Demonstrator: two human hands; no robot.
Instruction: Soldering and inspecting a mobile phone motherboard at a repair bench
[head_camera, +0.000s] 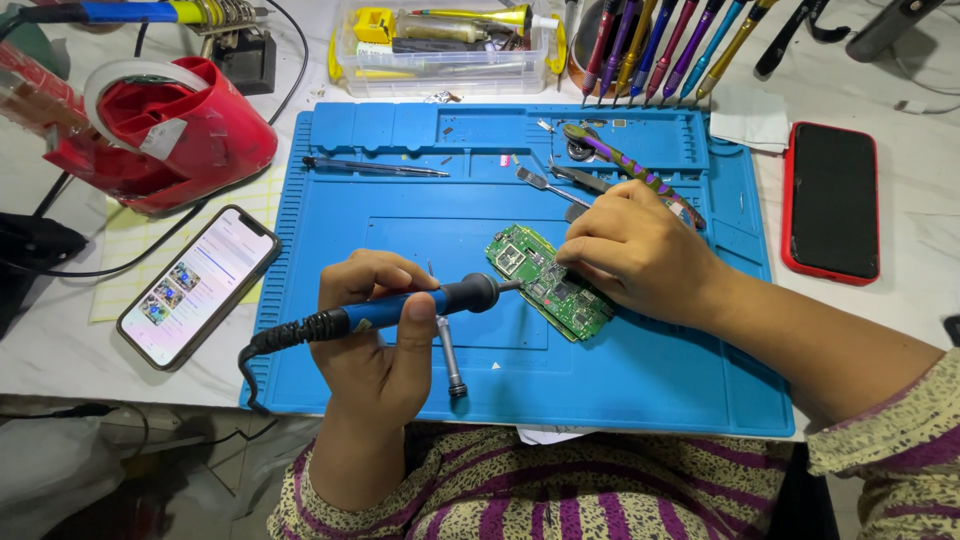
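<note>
we note the left hand (375, 325) wrapped around a soldering iron (400, 308), thumb pressed on the blue grip, fingers curled behind it. the iron's long axis runs near-left to far-right, its cord trailing off toward the near left and its tip reaching the left edge of the circuit board (550, 283). whether tip and board actually touch, we cannot tell. the board lies just right of the left hand, on the blue mat (640, 380), tilted with its long axis running far-left to near-right, so it crosses the iron's line at an angle. the right hand (635, 250) rests over the board's far right side, fingers bent down and pressing on it; it also grips multicoloured tweezers (630, 170) that stick out toward the far side. the right hand is the nearer one, already on the board. a small metal tool (450, 360) lies on the mat under the iron. left of the mat sits a phone (195, 285) with its screen lit, and beyond it a red tape dispenser (160, 130). right of the mat lies a dark phone in a red case (832, 200).
</note>
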